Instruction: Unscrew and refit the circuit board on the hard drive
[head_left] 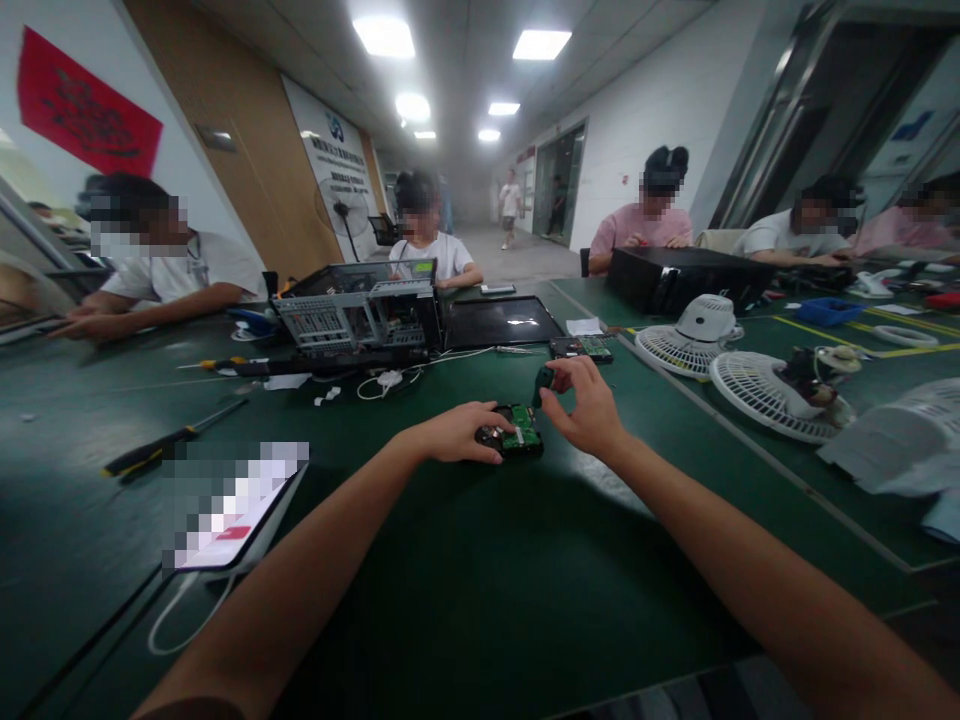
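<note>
On the green tabletop in front of me lies a hard drive [529,432], its green circuit board facing up. My left hand [465,432] grips it from the left, with the thumb along the near side and fingers over the board's left part. Pinched between the thumb and fingers of my right hand [585,405] is a short dark green screwdriver [541,384], held nearly upright. Its lower end is by the drive's upper right corner; whether it touches a screw is too small to tell.
Beyond the drive stand an opened computer case [360,315] and its black side panel [502,322]. A second circuit-board drive [583,347] lies behind my right hand. At left are a long screwdriver [172,440] and a phone [240,510]; fan parts [780,390] fill the right. Several people sit around.
</note>
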